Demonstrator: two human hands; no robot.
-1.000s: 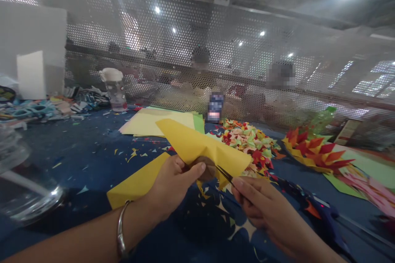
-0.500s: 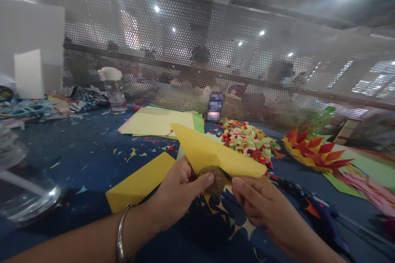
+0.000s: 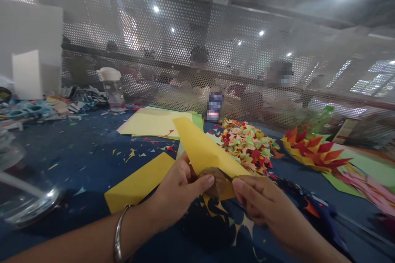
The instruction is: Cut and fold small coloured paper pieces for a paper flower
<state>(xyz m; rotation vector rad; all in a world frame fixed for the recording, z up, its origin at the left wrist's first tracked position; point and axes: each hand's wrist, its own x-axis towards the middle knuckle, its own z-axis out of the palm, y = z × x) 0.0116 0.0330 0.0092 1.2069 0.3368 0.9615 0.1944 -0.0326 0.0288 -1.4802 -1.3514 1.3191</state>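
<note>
My left hand (image 3: 175, 191), a metal bangle on its wrist, pinches a folded yellow paper sheet (image 3: 200, 148) together with a brown round piece (image 3: 217, 183) held against it. My right hand (image 3: 262, 205) is closed just right of that piece. A thin dark scissor blade (image 3: 227, 176) pokes out from its fingers at the paper's lower edge; the handles are hidden. Both hands hover over a dark blue table (image 3: 77, 148) strewn with paper scraps.
A yellow sheet (image 3: 138, 183) lies under my left hand, pale sheets (image 3: 154, 123) beyond it. A heap of small coloured paper pieces (image 3: 247, 144) and red-orange folded points (image 3: 311, 148) lie right. A lidded cup (image 3: 112, 88) stands back left, a glass vessel (image 3: 18, 197) near left. People sit behind a perforated screen (image 3: 185, 57).
The yellow sheet has turned in my hands: its right end has drawn in and its far corner now points up and left. Both hands stay close together.
</note>
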